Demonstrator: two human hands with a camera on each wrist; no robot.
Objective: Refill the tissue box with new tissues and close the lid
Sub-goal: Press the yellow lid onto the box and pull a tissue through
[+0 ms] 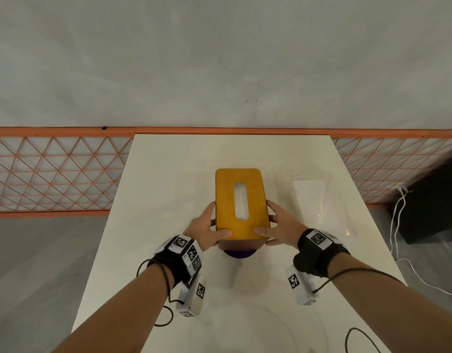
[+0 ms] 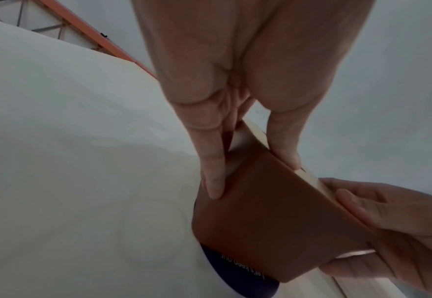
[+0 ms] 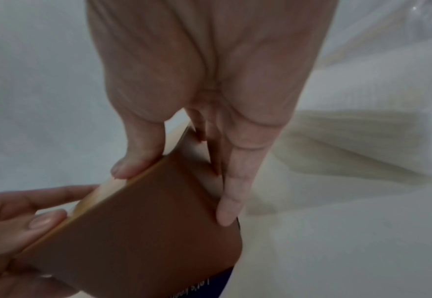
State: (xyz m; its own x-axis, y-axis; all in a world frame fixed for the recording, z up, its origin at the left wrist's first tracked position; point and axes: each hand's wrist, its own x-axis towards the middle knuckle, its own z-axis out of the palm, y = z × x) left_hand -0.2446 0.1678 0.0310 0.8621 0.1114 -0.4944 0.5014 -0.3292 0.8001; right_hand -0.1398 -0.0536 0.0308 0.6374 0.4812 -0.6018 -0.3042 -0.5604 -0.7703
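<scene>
The left hand (image 1: 209, 230) grips the tissue box (image 1: 241, 200) at its near left corner, at about 7 o'clock on the table (image 1: 153, 189): the thumb lies on the wooden lid (image 1: 227, 189), the fingers (image 2: 213, 173) press flat down the brown side wall. The box stands mid-table, lid seated on top, with white tissue showing through the oval slot (image 1: 241, 201). Under its near end sits a dark blue object (image 2: 237, 270), mostly hidden; its white print reads partly as "Let's keep", upside down and cut off, so the rest cannot be made out. The right hand (image 1: 278, 229) mirrors the left at 5 o'clock, thumb on the lid, fingers (image 3: 231, 189) down the right wall, so 2 hands clamp the box between them. At 3 o'clock, just beside the box, lies a clear plastic wrapper (image 1: 314, 197), faint against the white top; a pale stack of tissues (image 3: 342, 145) shows blurred in the right wrist view.
</scene>
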